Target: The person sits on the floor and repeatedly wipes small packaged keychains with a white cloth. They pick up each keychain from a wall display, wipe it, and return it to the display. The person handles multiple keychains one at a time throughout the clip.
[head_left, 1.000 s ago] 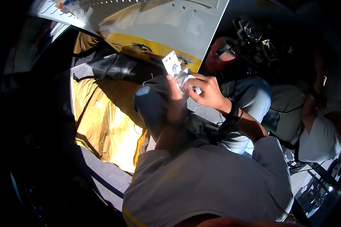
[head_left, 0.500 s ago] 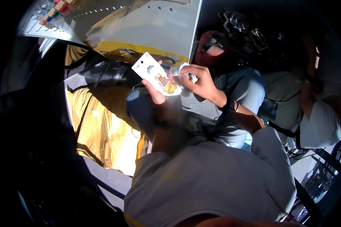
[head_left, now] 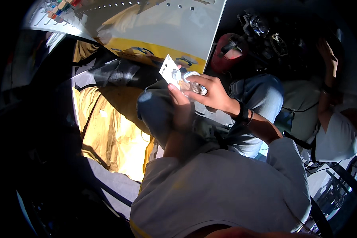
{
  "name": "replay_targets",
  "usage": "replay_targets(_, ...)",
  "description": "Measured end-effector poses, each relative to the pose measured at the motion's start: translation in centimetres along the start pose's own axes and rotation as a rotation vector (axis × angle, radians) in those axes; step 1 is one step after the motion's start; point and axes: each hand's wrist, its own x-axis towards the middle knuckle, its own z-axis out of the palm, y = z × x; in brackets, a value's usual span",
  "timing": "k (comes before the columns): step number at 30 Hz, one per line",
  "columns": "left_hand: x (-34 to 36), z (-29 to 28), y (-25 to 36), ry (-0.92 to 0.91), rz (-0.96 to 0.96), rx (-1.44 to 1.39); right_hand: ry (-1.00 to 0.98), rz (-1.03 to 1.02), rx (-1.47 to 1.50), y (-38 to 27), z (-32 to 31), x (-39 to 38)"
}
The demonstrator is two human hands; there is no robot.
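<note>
Between the thumb and fingers of my left hand is a white hang card with a small hole near its top. It is tilted above my knees, and a clear blister-like piece shows on its face. My right hand presses against the card's lower end, its fingers closed on a crumpled, shiny whitish wrapper. A curved white part of that wrapper sticks out above the index finger. Glare and the right fingers hide most of the card's lower half.
A white display panel with a yellow lower band stands ahead. Yellow-gold cloth lies at left. A red round container sits beyond my knee. At right, another person's hand and pale sleeve are close by.
The card has turned more edge-on and shifted right in view. My right fingers have moved over its lower end, covering the yellow-gold printed area that showed before.
</note>
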Motion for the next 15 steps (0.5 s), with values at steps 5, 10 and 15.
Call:
replay_targets(5,0.1,0.2,-0.6,0.063,0.013,-0.021,0.027,-0.008,-0.077,0.1,0.2,-0.1)
replay_targets(10,0.4,1.2,0.3,0.187,-0.065,-0.075,0.044,-0.073,-0.164,0.3,0.5,-0.3)
replay_targets(15,0.5,0.5,-1.4,0.251,0.034,-0.072,-0.050,-0.197,-0.209,0.8,0.2,-0.8)
